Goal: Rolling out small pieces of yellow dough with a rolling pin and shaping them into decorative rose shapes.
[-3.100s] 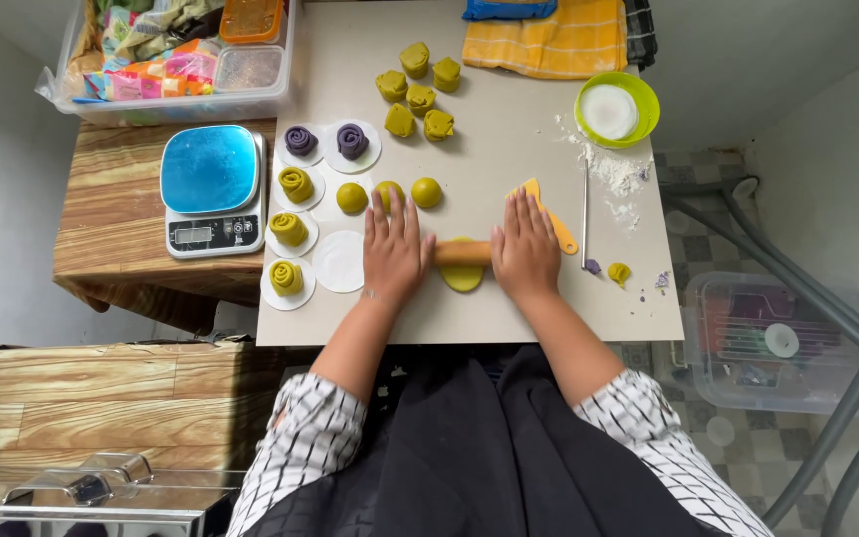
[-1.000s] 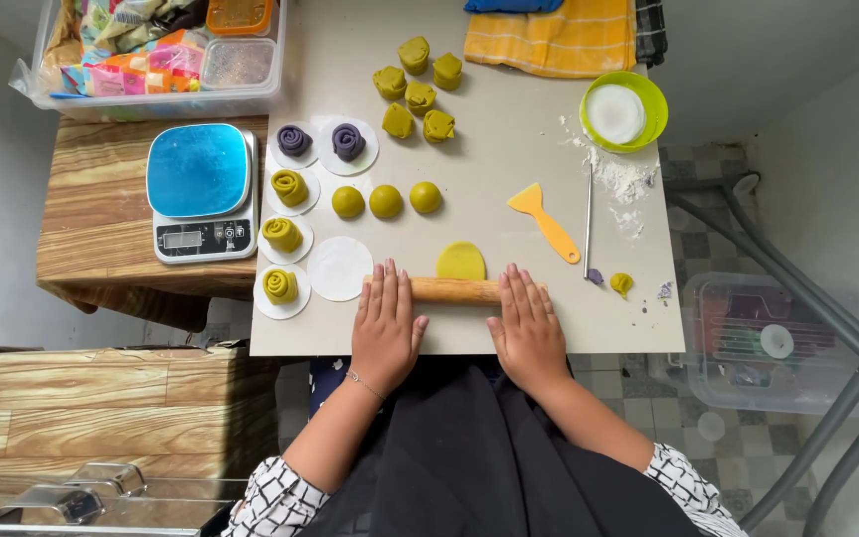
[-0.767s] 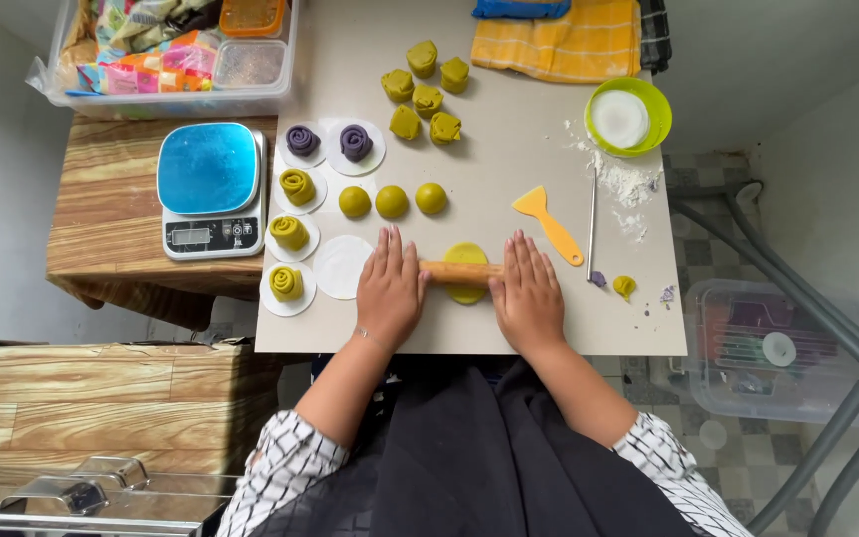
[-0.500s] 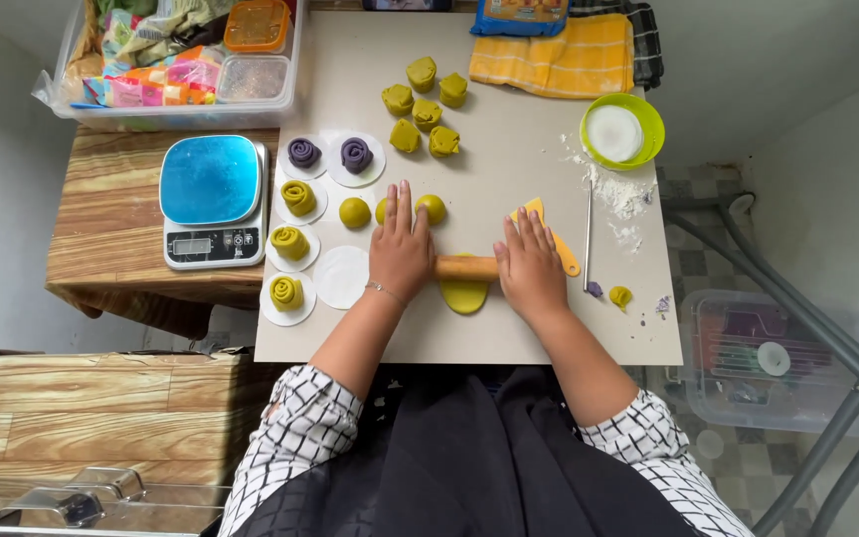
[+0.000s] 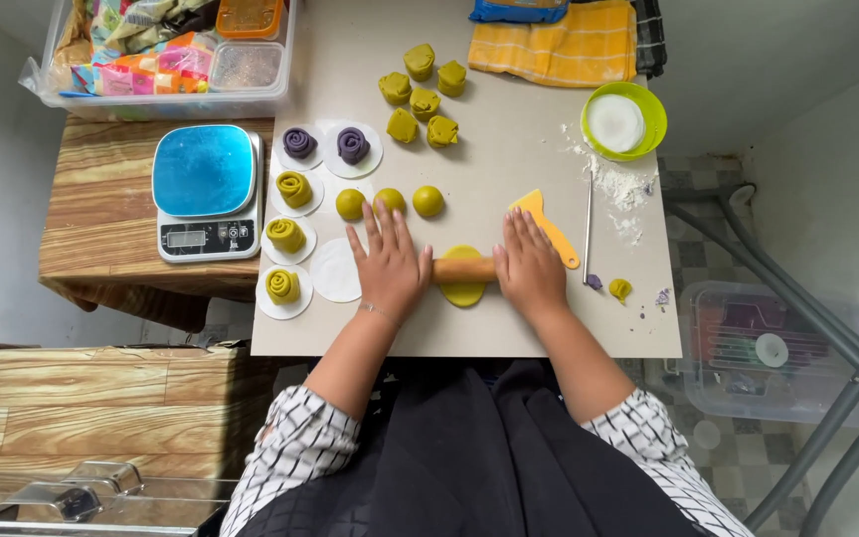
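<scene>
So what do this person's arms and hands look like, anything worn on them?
Both hands are bare, with no gloves. The left hand has a thin bracelet at the wrist; no ring shows on it or on the right hand. The forearms are uncovered. The sleeves are white with a thin black check pattern, pushed up to about the elbows. A black apron or garment covers the front.

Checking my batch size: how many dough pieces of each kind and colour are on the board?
Purple rose rolls: 2
Green rose rolls: 3
Green folded pieces: 5
Green balls: 3
Flattened green piece under the rolling pin: 1
Total: 14
</scene>
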